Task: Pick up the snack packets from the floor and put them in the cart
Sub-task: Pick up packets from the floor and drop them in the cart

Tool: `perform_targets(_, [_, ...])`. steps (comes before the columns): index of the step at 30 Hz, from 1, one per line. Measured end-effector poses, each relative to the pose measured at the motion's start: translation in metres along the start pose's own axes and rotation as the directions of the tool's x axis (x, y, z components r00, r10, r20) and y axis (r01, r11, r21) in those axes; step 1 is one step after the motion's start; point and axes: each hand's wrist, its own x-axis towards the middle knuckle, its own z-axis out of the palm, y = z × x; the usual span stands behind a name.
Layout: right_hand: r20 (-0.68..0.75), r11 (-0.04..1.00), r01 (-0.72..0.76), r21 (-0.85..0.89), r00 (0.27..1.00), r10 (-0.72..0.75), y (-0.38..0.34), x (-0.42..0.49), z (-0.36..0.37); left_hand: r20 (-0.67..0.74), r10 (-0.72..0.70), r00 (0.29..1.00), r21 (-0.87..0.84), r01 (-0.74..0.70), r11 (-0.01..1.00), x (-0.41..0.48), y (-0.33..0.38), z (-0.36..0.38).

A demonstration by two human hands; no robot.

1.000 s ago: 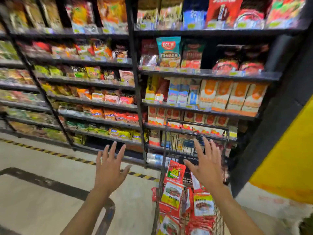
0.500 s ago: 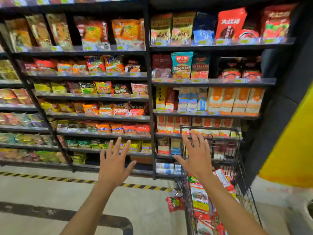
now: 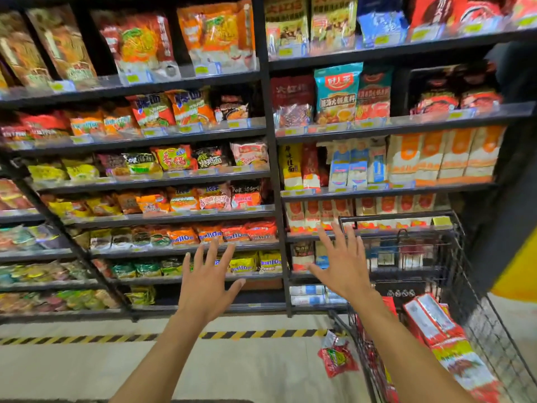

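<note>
1. The snack packet (image 3: 337,359) lies on the floor (image 3: 232,370), just beside the outer left wall of the cart (image 3: 453,251). Its long axis slants from the striped tape (image 3: 261,334) toward the camera, with one crimped end nearest the tape.
2. It is red, glossy and crumpled, with a green-and-yellow patch in the middle. The print is too blurred to read.
3. The black wire cart holds several red-and-white packets (image 3: 436,324). The largest lean along its right wall, lengthwise front to back.
4. The left grip (image 3: 205,286) is released, fingers spread, holding nothing, raised before the shelves (image 3: 270,170).
5. The right grip (image 3: 345,271) is likewise released and spread, in the air near the cart's far left corner.
</note>
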Motion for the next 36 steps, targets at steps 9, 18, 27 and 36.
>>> perform_targets(9, [0.039,0.984,-0.178,-0.033,0.983,0.179,0.013,0.075,0.054,0.057,0.234,0.971,-0.009,-0.234,0.972,0.141,-0.02,0.057])
perform_targets(18, [0.022,0.911,-0.403,-0.087,0.914,0.406,0.039,0.083,0.093,0.128,0.494,0.86,-0.112,-0.482,0.869,0.253,0.024,0.127])
perform_targets(27, [-0.025,0.717,-0.695,-0.059,0.719,0.695,0.018,0.095,0.141,0.205,0.752,0.626,-0.213,-0.722,0.659,0.355,0.047,0.215])
perform_targets(36, [0.098,0.6,-0.798,-0.055,0.593,0.799,0.009,0.075,0.233,0.232,0.871,0.432,-0.267,-0.833,0.484,0.383,0.094,0.316])
